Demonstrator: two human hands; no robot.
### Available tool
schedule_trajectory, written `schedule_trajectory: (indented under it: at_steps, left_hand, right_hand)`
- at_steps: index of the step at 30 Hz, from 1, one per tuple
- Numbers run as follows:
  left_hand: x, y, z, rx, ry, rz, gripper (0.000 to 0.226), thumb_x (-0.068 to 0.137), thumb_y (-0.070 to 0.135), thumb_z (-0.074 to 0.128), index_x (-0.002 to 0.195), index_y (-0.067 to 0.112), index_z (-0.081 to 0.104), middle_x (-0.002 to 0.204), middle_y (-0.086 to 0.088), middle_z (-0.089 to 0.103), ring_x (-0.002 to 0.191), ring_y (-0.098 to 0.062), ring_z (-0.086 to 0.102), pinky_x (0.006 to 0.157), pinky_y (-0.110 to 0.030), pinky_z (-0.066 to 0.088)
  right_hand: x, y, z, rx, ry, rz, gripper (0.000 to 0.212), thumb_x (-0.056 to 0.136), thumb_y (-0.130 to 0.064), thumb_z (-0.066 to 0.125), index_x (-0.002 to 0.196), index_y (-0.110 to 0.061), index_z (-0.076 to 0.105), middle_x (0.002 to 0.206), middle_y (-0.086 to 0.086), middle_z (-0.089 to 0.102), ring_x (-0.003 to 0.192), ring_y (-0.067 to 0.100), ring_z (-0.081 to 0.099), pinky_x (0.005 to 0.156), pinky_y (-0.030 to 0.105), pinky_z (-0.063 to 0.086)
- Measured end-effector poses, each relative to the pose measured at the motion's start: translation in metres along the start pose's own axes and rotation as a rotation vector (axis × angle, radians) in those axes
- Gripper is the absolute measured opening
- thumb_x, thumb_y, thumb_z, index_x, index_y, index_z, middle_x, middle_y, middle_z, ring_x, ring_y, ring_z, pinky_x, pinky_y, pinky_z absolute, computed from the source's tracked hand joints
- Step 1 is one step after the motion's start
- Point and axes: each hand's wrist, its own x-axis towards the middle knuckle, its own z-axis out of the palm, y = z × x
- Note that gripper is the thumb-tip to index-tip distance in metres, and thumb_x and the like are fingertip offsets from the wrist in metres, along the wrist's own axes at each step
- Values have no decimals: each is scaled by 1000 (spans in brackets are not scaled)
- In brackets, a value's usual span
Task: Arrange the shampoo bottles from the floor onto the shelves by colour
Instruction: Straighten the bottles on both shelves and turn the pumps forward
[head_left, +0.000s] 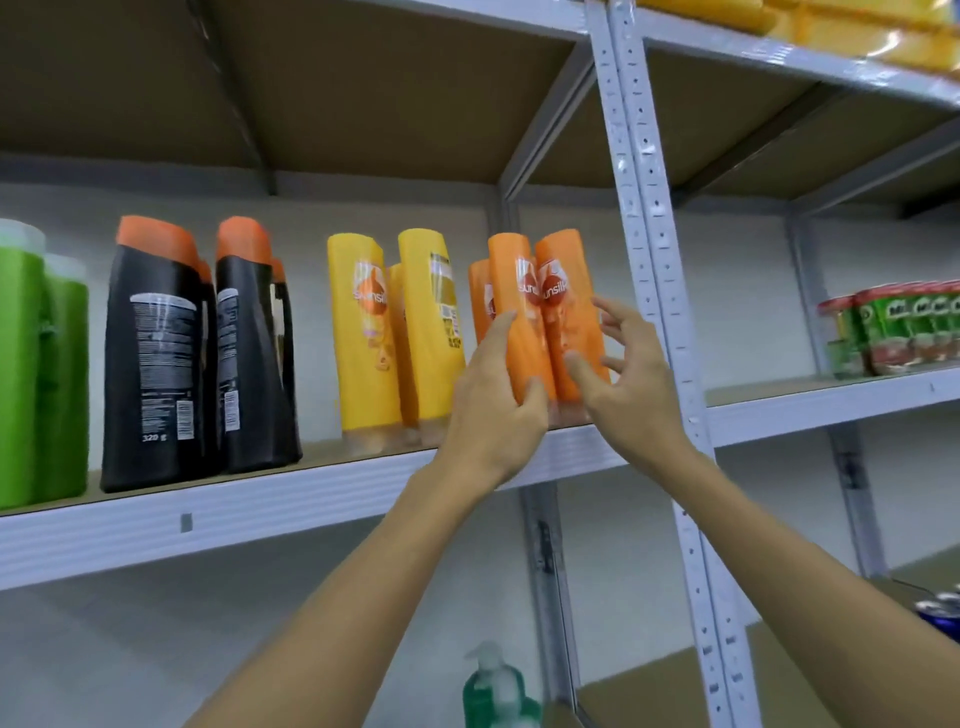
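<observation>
Shampoo bottles stand in colour groups on a white metal shelf (270, 499): green bottles (31, 364) at the far left, black bottles with orange caps (156, 364), yellow bottles (363, 332), then orange bottles (566, 291) at the right end. My left hand (493, 405) grips the front orange bottle (519, 312) low on its body. My right hand (634, 384) hovers with fingers spread beside the rightmost orange bottle, holding nothing. One more orange bottle stands partly hidden behind them.
A perforated white upright post (654, 312) runs just right of my right hand. Green and red packaged goods (893, 327) sit on the neighbouring shelf. A green pump bottle (493, 691) stands below, and yellow packs (831, 21) lie on the top shelf.
</observation>
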Motion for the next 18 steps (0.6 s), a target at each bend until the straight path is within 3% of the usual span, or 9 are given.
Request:
schedule_trajectory:
  at_steps: [4, 6, 10, 18]
  left_hand:
    - [19, -3, 16, 74, 62, -3, 72, 96, 21, 55, 157, 29, 18, 155, -4, 37, 137, -21, 42, 115, -43, 38]
    - [25, -7, 19, 105, 44, -28, 73, 98, 25, 54, 157, 35, 12, 151, -6, 37, 133, -23, 45, 112, -43, 41]
    - [30, -12, 23, 134, 21, -68, 74, 99, 32, 55, 156, 36, 7, 147, -8, 39, 129, -25, 48, 108, -44, 44]
    - [29, -16, 24, 162, -17, -91, 79, 97, 34, 60, 154, 41, 7, 143, -10, 38, 126, -27, 49, 104, -43, 46]
  right_hand:
    - [8, 16, 4, -41, 3, 1, 59, 96, -29, 67, 148, -29, 39, 143, -6, 46, 122, 3, 45, 90, 15, 42]
    - [10, 23, 5, -63, 8, -1, 62, 95, -30, 67, 149, -31, 36, 143, -7, 44, 124, 6, 45, 94, 20, 43]
    - [12, 40, 4, -82, -92, 52, 68, 93, -37, 67, 149, -45, 29, 140, -6, 49, 122, 15, 54, 99, 45, 55]
    - [12, 53, -3, -148, -189, 44, 71, 94, -37, 68, 149, -48, 25, 137, -1, 50, 112, 19, 59, 89, 42, 60]
